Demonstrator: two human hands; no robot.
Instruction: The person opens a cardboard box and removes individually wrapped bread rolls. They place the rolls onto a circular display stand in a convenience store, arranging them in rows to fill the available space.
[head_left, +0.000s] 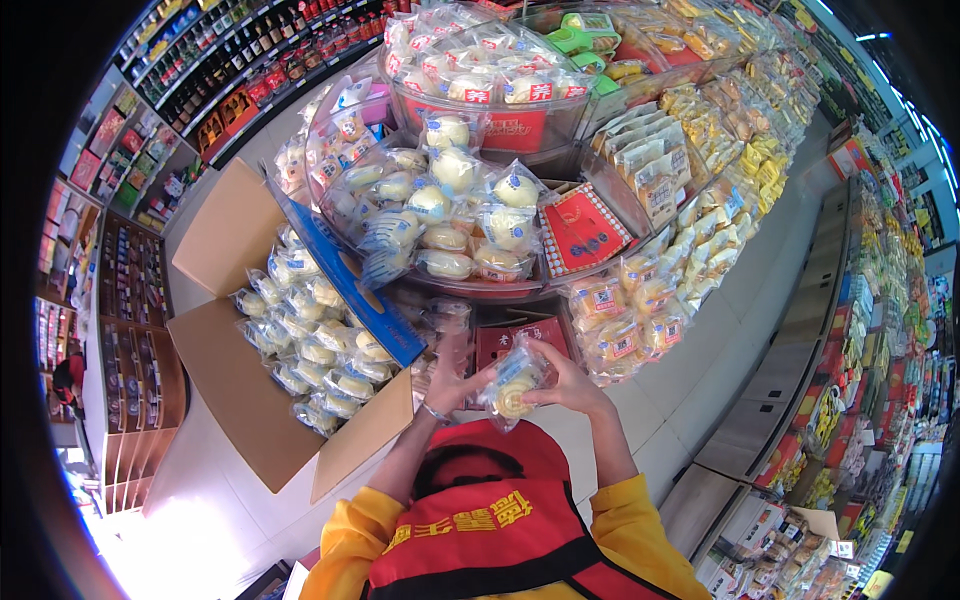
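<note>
Between my hands is a clear, blue-printed wrapper with a pale round pastry (514, 394) in it. My right hand (574, 382) grips it from the right, fingers at the top and thumb across the front. My left hand (450, 379) is blurred, its fingers raised and spread from the thumb; the thumb tip meets or overlaps the wrapper's left edge. To the left, an open cardboard box (240, 382) holds many similar wrapped pastries (311, 330). Ahead, a clear tiered display bin (480, 289) carries more wrapped white buns (450, 199).
A blue cardboard panel (360, 285) leans between box and bin. Right of the buns lies a red box (585, 229). Wrapped cakes (626, 322) hang over the lower right bins. Shelving with wooden-fronted cabinets (780, 375) lines the right; bottle shelves (232, 56) stand at the back left.
</note>
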